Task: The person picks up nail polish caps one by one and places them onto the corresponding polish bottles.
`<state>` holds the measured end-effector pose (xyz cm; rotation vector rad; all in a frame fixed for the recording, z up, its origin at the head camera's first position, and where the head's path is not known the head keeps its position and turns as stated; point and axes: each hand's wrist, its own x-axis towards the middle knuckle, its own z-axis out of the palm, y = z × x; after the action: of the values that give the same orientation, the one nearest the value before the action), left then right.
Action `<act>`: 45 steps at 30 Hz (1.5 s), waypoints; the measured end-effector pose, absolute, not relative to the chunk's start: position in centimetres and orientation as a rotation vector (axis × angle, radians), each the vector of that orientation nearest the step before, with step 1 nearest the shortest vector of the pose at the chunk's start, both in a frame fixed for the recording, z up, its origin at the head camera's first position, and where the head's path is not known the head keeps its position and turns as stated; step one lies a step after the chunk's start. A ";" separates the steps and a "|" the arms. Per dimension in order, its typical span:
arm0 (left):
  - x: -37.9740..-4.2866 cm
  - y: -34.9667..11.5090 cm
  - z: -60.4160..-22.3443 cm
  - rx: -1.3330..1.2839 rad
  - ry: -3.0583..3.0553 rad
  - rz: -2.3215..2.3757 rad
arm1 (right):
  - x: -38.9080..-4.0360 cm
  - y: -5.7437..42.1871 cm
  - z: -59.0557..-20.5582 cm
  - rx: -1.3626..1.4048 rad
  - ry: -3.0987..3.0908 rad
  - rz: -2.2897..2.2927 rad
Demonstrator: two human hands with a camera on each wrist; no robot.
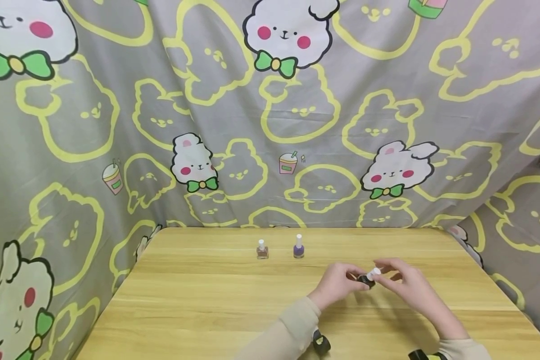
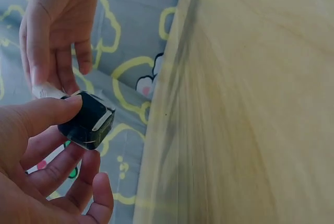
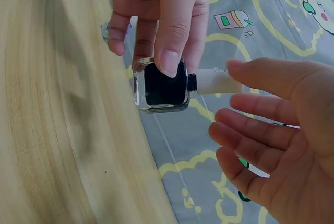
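Note:
A small square bottle of black nail polish [image 3: 163, 88] with a white cap [image 3: 213, 81] is held above the table, tilted in the head view and lying sideways in the right wrist view. My left hand [image 1: 335, 284] pinches its glass body, thumb flat on one face and fingers behind. At the other end my right hand [image 1: 407, 285] has the cap between thumb and index finger. The right hand's other fingers are loosely bent, away from the bottle. Black polish fills the glass [image 2: 86, 122], and the cap sits at its neck.
Toward the back of the wooden table [image 1: 198, 295] stand two more upright bottles, a brownish nail polish [image 1: 262, 252] and a purple nail polish [image 1: 299, 250], both white-capped. Grey cartoon-printed cloth [image 1: 234, 120] hangs behind the table and along its sides. Dark straps [image 1: 320, 342] sit at both wrists.

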<state>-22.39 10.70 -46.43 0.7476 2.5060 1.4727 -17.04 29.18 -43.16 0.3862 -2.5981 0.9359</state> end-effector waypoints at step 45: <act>-22.9 10.5 -46.6 0.661 2.340 1.615 | -17.9 28.6 -45.8 0.257 -2.427 1.284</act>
<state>-22.91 10.51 -46.60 0.6609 2.3399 1.6154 -17.95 28.60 -45.80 0.2568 -2.4273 1.2844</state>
